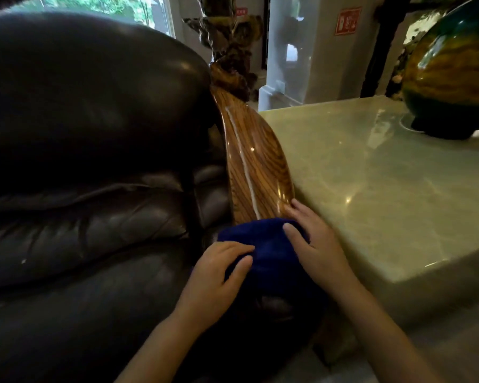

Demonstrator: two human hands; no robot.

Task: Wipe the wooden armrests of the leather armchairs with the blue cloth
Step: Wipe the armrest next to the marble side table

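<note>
While the blue cloth [263, 252] sits bunched on the near end of the wooden armrest [256, 164], the armrest's long axis runs away from both hands toward the chair back, between the leather armchair [89, 134] and the stone bench [376, 189]. The right hand [315, 244] lies flat, fingers spread, over the cloth's right edge, one fingertip touching bare wood. The left hand [219, 275] presses the cloth with loosely curled fingers.

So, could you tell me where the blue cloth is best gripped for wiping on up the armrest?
Probably from above, palm flat on the blue cloth near its far edge: it drapes over the rounded wooden armrest, whose bare stretch lies beyond.
</note>
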